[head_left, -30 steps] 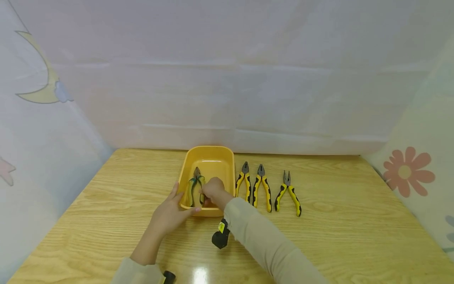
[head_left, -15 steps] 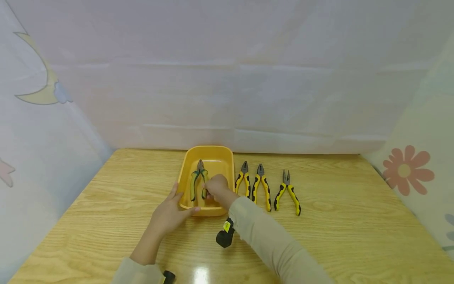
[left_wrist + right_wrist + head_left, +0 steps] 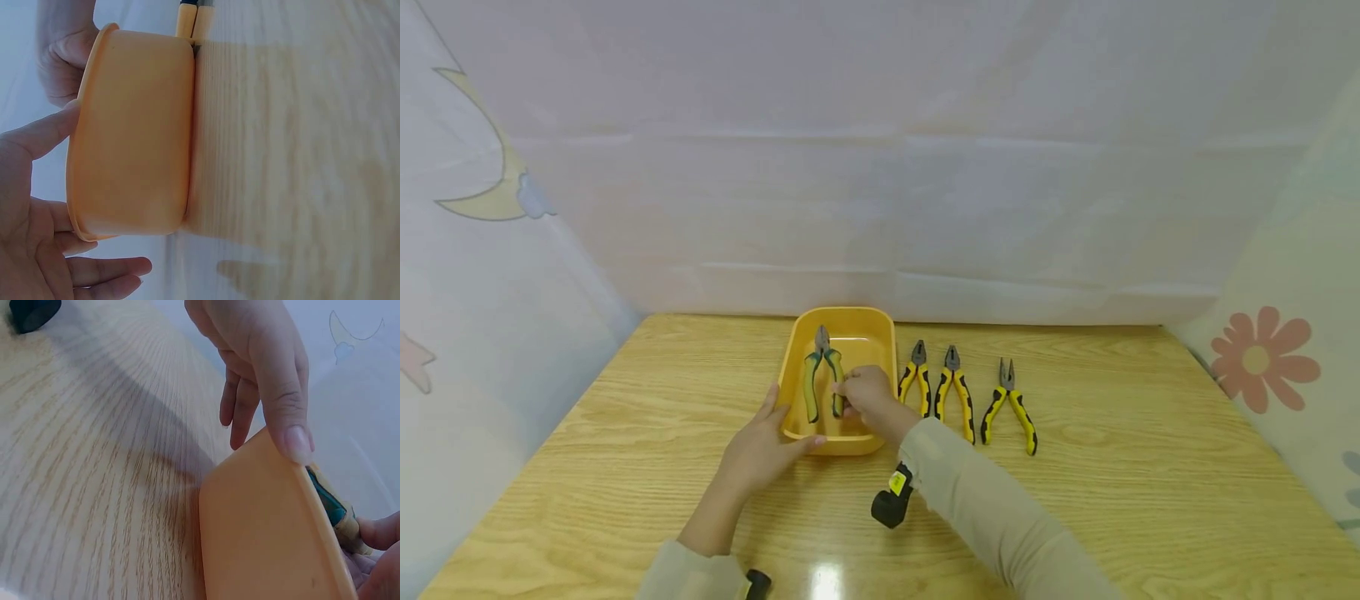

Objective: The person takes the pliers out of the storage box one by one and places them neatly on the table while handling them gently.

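Note:
Inside a yellow-orange plastic tray (image 3: 850, 447) is a pair of pliers (image 3: 823, 348) with yellow and green handles, spread apart, and its head points to the back. My right hand (image 3: 872, 396) pinches the right handle between thumb and fingers. In the right wrist view, a handle (image 3: 334, 509) shows past the tray's rim beside those fingers. My left hand (image 3: 758, 454) spans the tray's near left corner, fingers spread, thumb lying along the front rim. From the left wrist, the outer tray wall (image 3: 131, 137) stands on the table, hiding the pliers.
Right of the tray lie two combination pliers (image 3: 919, 354) (image 3: 952, 358) and long-nose pliers (image 3: 1007, 379), all with yellow-black handles spread. They rest on a wood-grain table (image 3: 1112, 467). A pale printed curtain (image 3: 887, 208) hangs behind the table's back edge.
The green-and-yellow pliers have moved toward the back of the tray. My right hand has shifted slightly back and right with them, while the left hand stays at the corner.

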`<state>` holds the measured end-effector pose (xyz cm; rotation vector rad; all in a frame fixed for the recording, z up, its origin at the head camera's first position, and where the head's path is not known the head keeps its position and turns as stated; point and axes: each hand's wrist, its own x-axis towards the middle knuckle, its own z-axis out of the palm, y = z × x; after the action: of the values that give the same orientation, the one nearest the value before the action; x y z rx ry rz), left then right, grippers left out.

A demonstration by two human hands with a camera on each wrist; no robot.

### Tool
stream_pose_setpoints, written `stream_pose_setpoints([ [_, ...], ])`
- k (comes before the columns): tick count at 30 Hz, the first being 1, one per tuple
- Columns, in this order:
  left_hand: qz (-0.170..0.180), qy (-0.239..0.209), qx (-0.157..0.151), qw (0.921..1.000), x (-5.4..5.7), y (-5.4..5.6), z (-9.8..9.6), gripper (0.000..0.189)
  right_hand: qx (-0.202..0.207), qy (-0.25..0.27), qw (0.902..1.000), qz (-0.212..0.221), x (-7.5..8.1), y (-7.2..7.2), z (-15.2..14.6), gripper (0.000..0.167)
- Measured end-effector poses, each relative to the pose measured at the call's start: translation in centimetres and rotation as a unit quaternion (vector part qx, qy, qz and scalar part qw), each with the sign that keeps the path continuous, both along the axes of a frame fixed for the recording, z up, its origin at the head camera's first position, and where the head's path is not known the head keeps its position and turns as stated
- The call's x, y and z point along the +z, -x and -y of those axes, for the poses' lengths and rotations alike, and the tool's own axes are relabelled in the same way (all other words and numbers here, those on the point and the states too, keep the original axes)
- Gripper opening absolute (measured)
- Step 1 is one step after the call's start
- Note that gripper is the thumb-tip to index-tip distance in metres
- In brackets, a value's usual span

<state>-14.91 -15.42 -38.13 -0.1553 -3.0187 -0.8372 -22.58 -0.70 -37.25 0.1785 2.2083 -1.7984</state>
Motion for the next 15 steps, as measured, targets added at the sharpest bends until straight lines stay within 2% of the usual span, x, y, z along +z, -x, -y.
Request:
stream_pose_setpoints([
  [15, -0.001, 0.0, 0.001, 1.0, -0.3, 0.1, 0.1, 0.091, 0.003, 0.066, 0.9978, 0.004, 0.5, -0.4, -1.2, 0.023],
])
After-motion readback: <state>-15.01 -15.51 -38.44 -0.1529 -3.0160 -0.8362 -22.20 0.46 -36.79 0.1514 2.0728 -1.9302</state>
